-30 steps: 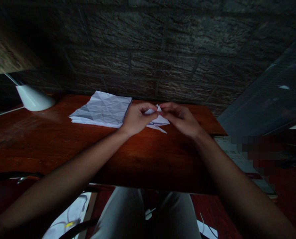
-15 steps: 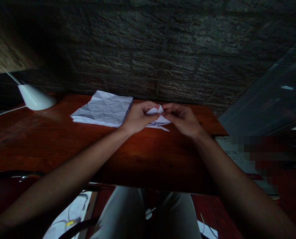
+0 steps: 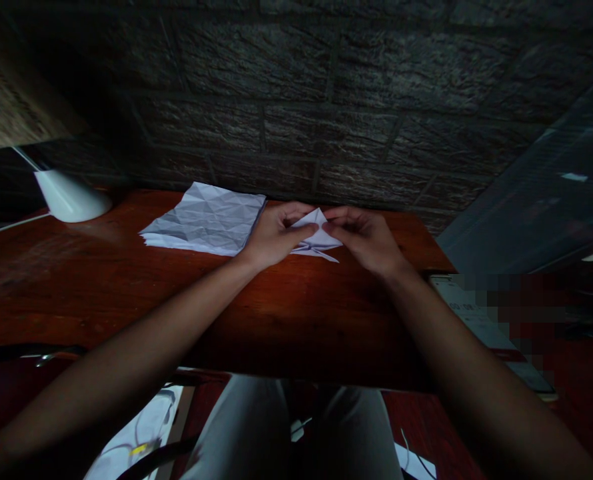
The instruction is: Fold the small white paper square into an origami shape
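A small piece of folded white paper (image 3: 318, 235) is held between my two hands, just above the table. Its upper part forms a pointed peak, and a thin strip sticks out at the lower right. My left hand (image 3: 276, 233) pinches its left side, thumb on the front face and fingers behind. From the right, my right hand (image 3: 364, 240) grips the other side with thumb and forefinger. Some fingertips are hidden behind the paper. Beside my left hand lies a stack of creased white paper sheets (image 3: 204, 217), covered in fold lines.
The wooden table (image 3: 101, 280) runs along a dark stone-block wall (image 3: 286, 100). At the left stands a lamp with a white base (image 3: 69, 197), its cord trailing left. A grey panel (image 3: 531, 173) is at the right. My legs (image 3: 241, 427) are under the table's front edge.
The raised centre flaps of the folded paper now lie flatter, showing a wider triangular face. My thumbs have spread slightly apart; the stack is unmoved.
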`<state>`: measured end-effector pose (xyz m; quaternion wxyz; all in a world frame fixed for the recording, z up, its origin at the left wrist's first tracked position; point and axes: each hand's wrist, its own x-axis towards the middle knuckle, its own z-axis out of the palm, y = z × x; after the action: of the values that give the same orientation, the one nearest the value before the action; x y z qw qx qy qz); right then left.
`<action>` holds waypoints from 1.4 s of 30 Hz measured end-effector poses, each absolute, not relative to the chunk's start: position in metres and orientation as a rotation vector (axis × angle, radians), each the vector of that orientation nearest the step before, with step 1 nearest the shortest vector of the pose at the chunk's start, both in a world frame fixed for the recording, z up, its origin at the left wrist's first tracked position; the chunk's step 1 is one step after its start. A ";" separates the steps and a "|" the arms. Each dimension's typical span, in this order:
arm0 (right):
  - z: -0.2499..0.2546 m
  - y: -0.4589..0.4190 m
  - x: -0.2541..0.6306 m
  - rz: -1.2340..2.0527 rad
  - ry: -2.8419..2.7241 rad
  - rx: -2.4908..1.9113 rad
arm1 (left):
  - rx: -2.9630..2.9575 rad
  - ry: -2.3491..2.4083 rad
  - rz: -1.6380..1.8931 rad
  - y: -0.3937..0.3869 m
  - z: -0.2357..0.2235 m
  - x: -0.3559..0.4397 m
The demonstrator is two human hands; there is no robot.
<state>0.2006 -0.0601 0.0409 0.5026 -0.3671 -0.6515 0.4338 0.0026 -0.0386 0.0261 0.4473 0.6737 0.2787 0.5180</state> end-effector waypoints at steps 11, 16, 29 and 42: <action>0.043 -0.063 0.199 1.005 -1.607 -0.901 | 1.800 0.795 1.331 -0.042 0.031 0.002; 0.043 -0.063 0.199 1.031 -1.614 -0.918 | 1.850 0.798 1.306 -0.043 0.033 0.001; 0.043 -0.063 0.200 1.011 -1.576 -0.905 | 1.713 0.733 1.305 -0.041 0.035 -0.002; 0.045 -0.063 0.201 1.040 -1.530 -0.916 | 1.629 0.712 1.273 -0.039 0.034 -0.003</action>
<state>0.2013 -0.0632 0.0452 0.5130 -0.3807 -0.6361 0.4327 -0.0030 -0.0395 0.0343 0.4595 0.6618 0.2891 0.5170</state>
